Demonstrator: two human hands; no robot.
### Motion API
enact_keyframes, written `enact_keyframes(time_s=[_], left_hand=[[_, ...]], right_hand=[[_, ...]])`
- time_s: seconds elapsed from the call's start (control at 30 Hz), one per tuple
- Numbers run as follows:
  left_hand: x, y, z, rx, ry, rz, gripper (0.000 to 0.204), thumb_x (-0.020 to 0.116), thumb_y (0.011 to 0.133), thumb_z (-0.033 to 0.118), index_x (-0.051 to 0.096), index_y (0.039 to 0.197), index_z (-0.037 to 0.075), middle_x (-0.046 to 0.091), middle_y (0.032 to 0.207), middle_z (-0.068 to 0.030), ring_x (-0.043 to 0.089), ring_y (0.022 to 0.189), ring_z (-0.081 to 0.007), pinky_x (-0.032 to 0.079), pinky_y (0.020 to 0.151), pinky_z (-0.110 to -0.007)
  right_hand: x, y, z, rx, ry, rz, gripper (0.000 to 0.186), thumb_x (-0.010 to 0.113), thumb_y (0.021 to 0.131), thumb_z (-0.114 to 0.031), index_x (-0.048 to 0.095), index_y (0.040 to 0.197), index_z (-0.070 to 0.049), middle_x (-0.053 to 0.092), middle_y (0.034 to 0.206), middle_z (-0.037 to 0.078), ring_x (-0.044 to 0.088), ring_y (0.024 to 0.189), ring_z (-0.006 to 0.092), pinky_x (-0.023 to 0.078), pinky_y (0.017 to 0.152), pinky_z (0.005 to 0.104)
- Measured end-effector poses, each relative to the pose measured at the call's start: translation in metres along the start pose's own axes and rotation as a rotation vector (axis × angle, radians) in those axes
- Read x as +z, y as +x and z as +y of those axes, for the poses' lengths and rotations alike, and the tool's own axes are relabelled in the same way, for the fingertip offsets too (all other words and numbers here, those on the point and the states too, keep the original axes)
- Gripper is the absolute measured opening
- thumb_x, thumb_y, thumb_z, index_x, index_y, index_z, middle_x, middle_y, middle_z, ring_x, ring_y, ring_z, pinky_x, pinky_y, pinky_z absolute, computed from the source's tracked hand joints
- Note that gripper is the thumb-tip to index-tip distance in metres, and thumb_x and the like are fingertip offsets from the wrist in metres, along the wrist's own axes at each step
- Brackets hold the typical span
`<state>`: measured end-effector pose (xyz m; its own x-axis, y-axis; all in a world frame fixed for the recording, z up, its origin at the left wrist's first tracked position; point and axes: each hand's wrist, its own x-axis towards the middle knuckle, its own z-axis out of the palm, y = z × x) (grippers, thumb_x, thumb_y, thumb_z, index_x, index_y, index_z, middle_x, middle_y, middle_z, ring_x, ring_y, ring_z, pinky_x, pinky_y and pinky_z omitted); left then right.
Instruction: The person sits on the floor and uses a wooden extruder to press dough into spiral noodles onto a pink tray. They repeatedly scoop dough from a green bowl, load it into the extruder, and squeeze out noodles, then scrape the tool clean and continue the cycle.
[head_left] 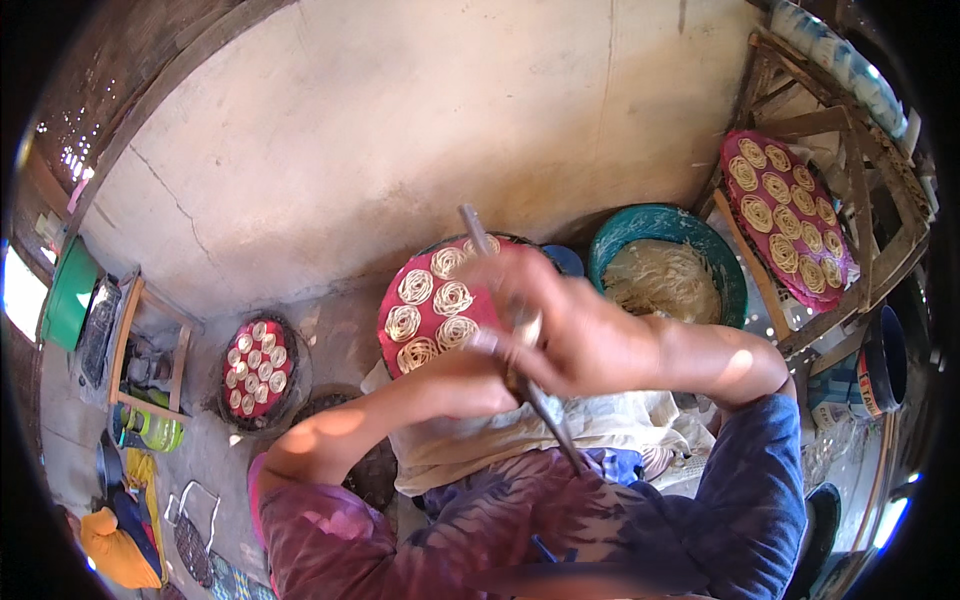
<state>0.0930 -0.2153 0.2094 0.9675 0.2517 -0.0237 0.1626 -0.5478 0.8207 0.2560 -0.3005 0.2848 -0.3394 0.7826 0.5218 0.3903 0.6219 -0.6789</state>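
A long, narrow rod-like tool slants upright in front of me, with a paler middle part. My right hand is over its middle, smeared by motion, so its grip is unclear. My left hand is lower, closed around the tool and partly hidden behind the right. Beyond them a large round pink tray holds several pale coiled noodle-like rounds, partly hidden by my hands and forearms. A cream cloth lies below the tray, against my lap.
A teal basin of pale dough sits right of the tray. A second pink tray of coils leans in a wooden frame at right. A small pink tray is on the floor at left, near a wooden stool. A wall stands ahead.
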Motion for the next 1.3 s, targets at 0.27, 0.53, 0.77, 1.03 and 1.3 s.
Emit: enact_keyframes(time_s=[0.27,0.53,0.77,1.03,1.3], left_hand=[[-0.016,-0.024,-0.046,0.005,-0.524,0.594,0.031,0.067,0.086,-0.002,0.061,0.116,-0.001,0.069,0.110,-0.0076,0.067,0.097,-0.0179,0.054,0.087,-0.034],[-0.026,0.055,-0.029,0.633,-0.948,0.934,0.030,0.051,0.099,0.023,0.058,0.121,0.004,0.061,0.114,-0.0107,0.057,0.113,-0.0244,0.044,0.102,-0.045],[-0.105,0.037,-0.020,0.366,0.442,1.262,0.029,0.070,0.090,0.014,0.066,0.112,-0.004,0.068,0.111,-0.0117,0.061,0.101,-0.0206,0.045,0.094,-0.037],[-0.122,0.060,-0.051,0.389,0.939,1.122,0.050,0.078,0.079,0.004,0.057,0.123,-0.004,0.063,0.124,-0.0147,0.061,0.113,-0.0252,0.044,0.101,-0.037],[-0.130,0.014,-0.111,0.278,1.381,1.055,0.054,0.070,0.087,0.014,0.049,0.135,-0.001,0.052,0.138,-0.0180,0.050,0.127,-0.0339,0.038,0.109,-0.043]], right_hand=[[-0.105,-0.061,0.035,-0.016,0.225,1.260,0.030,0.050,0.104,-0.030,0.046,0.124,-0.007,0.040,0.060,-0.004,0.037,0.043,0.0052,0.034,0.040,0.0222],[0.009,-0.085,0.167,0.312,0.875,1.184,0.053,0.036,0.105,-0.051,0.049,0.127,-0.005,0.066,0.100,0.013,0.063,0.094,0.0266,0.048,0.093,0.0421],[-0.055,-0.299,0.271,1.690,-0.998,-0.161,0.031,0.059,0.090,-0.022,0.069,0.117,-0.011,0.068,0.121,0.009,0.067,0.109,0.0286,0.052,0.080,0.0545],[-0.075,-0.325,0.275,1.483,-1.076,-0.255,0.049,0.059,0.088,-0.021,0.053,0.136,-0.010,0.072,0.102,0.007,0.071,0.093,0.0274,0.057,0.075,0.0412],[-0.086,-0.332,0.296,1.435,-1.085,-0.445,0.032,0.058,0.087,-0.018,0.065,0.117,-0.008,0.073,0.103,0.010,0.072,0.095,0.0264,0.057,0.075,0.0377]])
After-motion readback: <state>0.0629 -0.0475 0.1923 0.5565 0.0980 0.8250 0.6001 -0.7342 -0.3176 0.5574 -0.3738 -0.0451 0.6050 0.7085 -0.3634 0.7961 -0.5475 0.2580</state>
